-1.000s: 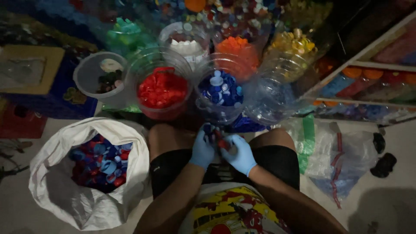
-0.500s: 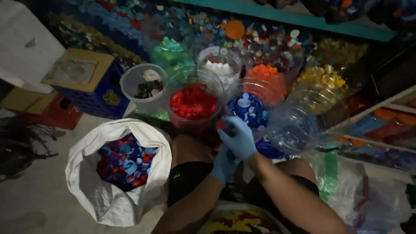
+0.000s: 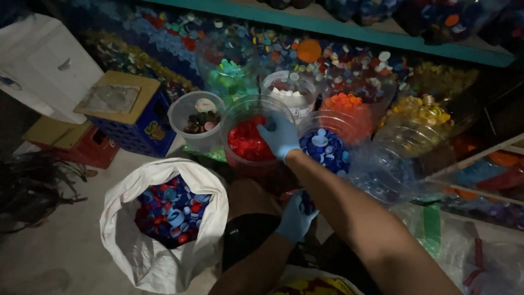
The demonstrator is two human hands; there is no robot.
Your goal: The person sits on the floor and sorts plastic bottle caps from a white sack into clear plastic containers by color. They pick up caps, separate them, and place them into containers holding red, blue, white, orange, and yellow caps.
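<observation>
My blue-gloved right hand (image 3: 279,136) hovers, grip loosely spread, over the clear plastic tub of red caps (image 3: 246,143). My left hand (image 3: 295,216), nearer me than that tub, clutches several caps.

The right hand (image 3: 279,136), in a blue glove, hangs over the tub of red caps (image 3: 248,143). The left hand (image 3: 295,217) rests near the knee. At eight o'clock sits a white sack of mixed caps (image 3: 164,218).
</observation>
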